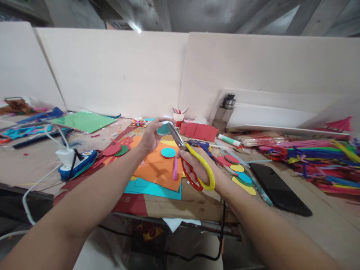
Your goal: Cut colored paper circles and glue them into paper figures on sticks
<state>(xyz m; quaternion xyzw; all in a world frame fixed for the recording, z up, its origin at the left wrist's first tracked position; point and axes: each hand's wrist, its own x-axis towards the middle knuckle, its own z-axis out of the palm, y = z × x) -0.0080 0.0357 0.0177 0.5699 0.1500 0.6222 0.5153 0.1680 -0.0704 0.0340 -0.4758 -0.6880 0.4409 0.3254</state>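
My left hand pinches a small blue paper piece above the table. Scissors with one yellow and one red handle are in my right hand, fingers through the loops. Their blades point up and left and reach the edge of the blue piece; whether they cut into it I cannot tell. Beneath my hands lie orange paper sheets over blue sheets. A blue paper circle rests on the orange, with a pink pen beside it.
Paper circles in several colours lie right of my right hand, near a black phone. Behind are a glue gun, a glue stick and a dark bottle. Pipe cleaners fill the right. Left is a blue power strip.
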